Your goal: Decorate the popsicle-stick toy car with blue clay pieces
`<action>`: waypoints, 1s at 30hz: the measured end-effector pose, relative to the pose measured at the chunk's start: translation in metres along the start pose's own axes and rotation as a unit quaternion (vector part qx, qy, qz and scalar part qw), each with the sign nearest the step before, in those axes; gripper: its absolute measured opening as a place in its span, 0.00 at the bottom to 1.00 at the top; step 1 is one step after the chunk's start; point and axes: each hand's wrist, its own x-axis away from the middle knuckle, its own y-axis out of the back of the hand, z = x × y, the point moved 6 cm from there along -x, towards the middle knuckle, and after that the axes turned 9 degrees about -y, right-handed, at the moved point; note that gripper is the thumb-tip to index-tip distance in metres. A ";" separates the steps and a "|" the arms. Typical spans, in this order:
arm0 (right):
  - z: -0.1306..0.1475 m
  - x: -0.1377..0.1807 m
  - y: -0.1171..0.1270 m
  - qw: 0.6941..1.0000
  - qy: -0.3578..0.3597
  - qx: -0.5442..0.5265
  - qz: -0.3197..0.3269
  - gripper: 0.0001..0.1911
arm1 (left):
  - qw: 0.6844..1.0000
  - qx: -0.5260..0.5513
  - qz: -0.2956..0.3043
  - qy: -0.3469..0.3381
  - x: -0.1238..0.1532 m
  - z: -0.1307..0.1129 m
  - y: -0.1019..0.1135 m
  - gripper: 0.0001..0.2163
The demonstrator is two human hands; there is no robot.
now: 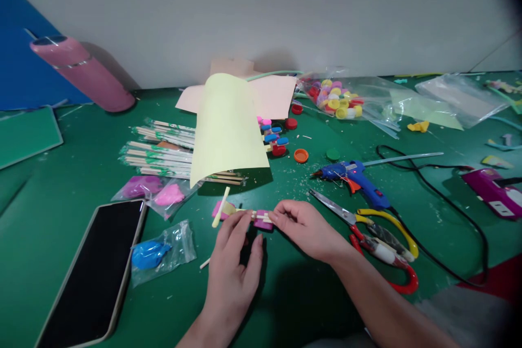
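Observation:
A small craft model of pale sticks and magenta pieces (263,224) lies low over the green table in front of me. My right hand (308,228) pinches its right end between thumb and fingers. The fingertips of my left hand (233,263) press on its middle, the thumb standing somewhat apart; part of the model is hidden under them. At its left end a pale yellow stick with a rounded tip (221,209) stands out across a magenta piece. Another thin pale stick (205,263) lies on the table left of my left hand.
Scissors (334,207) with red handles, yellow-handled pliers (391,223) and a blue glue gun (353,174) lie right. Wrapped chopsticks (159,157) lie under yellow paper (228,130). Left are a phone (95,272), bagged blue clay (150,254) and a pink bottle (87,73). Bagged bottle caps (336,100) lie behind.

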 end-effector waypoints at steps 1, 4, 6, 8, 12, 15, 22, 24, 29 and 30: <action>0.000 0.000 0.000 1.000 0.001 0.000 0.000 0.14 | 1.000 0.001 0.000 -0.001 0.000 0.000 0.000 0.16; -0.001 0.000 0.000 1.000 0.000 0.002 0.000 0.14 | 1.000 0.006 0.001 -0.002 -0.001 -0.001 0.000 0.16; -0.001 0.000 -0.001 1.000 0.000 0.002 0.000 0.15 | 1.000 0.008 0.003 0.000 -0.001 -0.001 0.000 0.16; -0.002 0.000 -0.001 1.000 0.001 0.002 0.001 0.15 | 1.000 0.006 0.001 0.001 0.000 -0.001 0.001 0.15; -0.001 0.000 -0.001 1.000 0.002 0.002 0.001 0.14 | 1.000 0.002 -0.003 0.002 0.000 -0.001 0.002 0.15; -0.001 0.000 -0.001 1.000 0.000 0.002 0.000 0.14 | 1.000 0.000 0.000 0.002 0.000 0.000 0.001 0.15; -0.002 0.000 -0.001 1.000 -0.002 0.004 0.001 0.15 | 1.000 0.001 -0.005 0.004 0.001 0.001 0.001 0.15; -0.002 0.000 -0.001 1.000 -0.003 0.005 0.000 0.15 | 1.000 0.003 -0.005 0.005 0.001 0.001 0.001 0.15; -0.001 0.001 -0.001 1.000 -0.003 0.006 -0.003 0.15 | 1.000 0.006 -0.004 0.004 0.001 0.000 0.001 0.16; -0.001 0.001 -0.001 1.000 -0.002 0.006 -0.004 0.15 | 1.000 0.005 -0.004 0.004 0.001 0.000 0.001 0.16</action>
